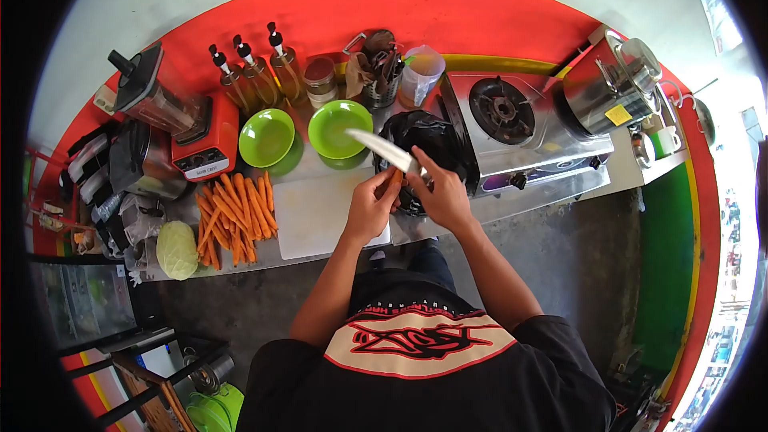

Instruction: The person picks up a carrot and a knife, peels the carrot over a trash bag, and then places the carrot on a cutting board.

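Observation:
My right hand [444,196] grips a kitchen knife [382,150] by the handle, its blade pointing up and left over the counter. My left hand [370,208] holds a carrot [394,182], mostly hidden by my fingers, against the blade. Both hands hover over a black plastic bag [432,136] beside the white cutting board [316,212]. A pile of several peeled carrots [236,212] lies left of the board.
Two green bowls [268,136] [340,126] stand behind the board. A gas stove [512,124] and a steel kettle pot [608,84] are on the right. A red blender [180,120], oil bottles [256,76] and a cabbage [176,250] are on the left.

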